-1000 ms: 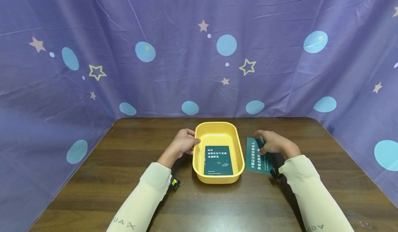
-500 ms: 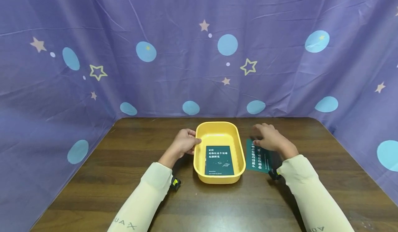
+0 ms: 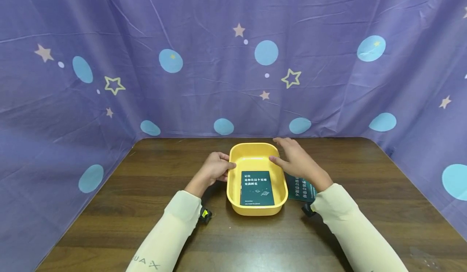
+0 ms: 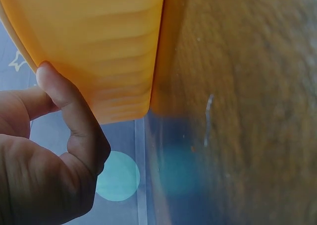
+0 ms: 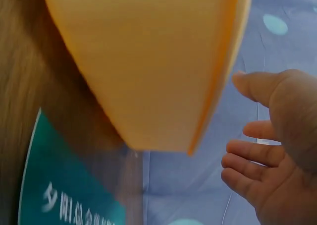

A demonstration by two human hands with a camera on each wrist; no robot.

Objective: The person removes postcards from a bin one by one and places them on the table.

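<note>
A yellow rectangular tray (image 3: 257,211) with rounded corners stands mid-table. Inside it lies a dark green card (image 3: 256,189) with white print and a small planet drawing. At the tray's left side my left hand (image 3: 213,168) pinches the rim, thumb over the edge and fingers along the outer wall, as the left wrist view also shows. My right hand (image 3: 297,160) hovers by the right rim with fingers extended and nothing in it; in the right wrist view its thumb is close to the rim. Partly hidden under that arm, a second green card (image 3: 300,190) lies right of the tray.
The brown wooden table (image 3: 233,243) reaches back to a purple curtain (image 3: 204,101) printed with stars and blue circles. Both wrists carry small black camera mounts, such as the left one (image 3: 205,215).
My right hand has let go of the card on the right, risen off it and moved left to the tray's right rim. The left hand keeps its hold on the tray.
</note>
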